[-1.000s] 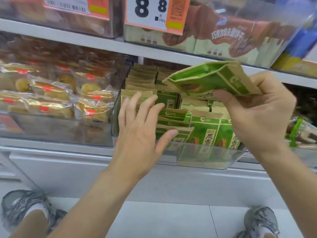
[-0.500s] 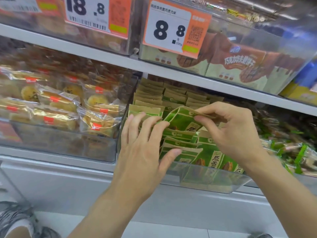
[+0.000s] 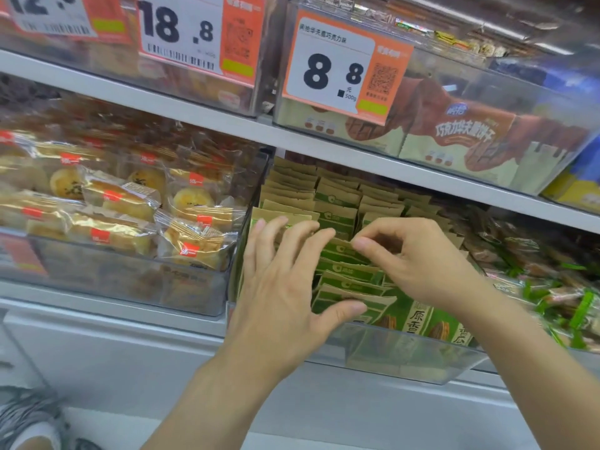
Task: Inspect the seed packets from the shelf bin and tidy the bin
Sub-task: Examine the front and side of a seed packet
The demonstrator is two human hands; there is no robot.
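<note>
In the head view, the clear bin (image 3: 406,355) sits at about five o'clock from centre, on the lower shelf, packed with green-and-tan seed packets (image 3: 337,203) standing in rows. The left hand (image 3: 285,287) lies flat against the left rows, fingers straight and spread, thumb on a front packet (image 3: 349,303). The right hand (image 3: 418,264), at three o'clock of the left, curls its fingertips to pinch the top edge of a middle packet (image 3: 341,251) down in the stack. No packet is out of the bin, so inspection looks finished or paused. Front packets lean unevenly; straightening them seems to remain.
</note>
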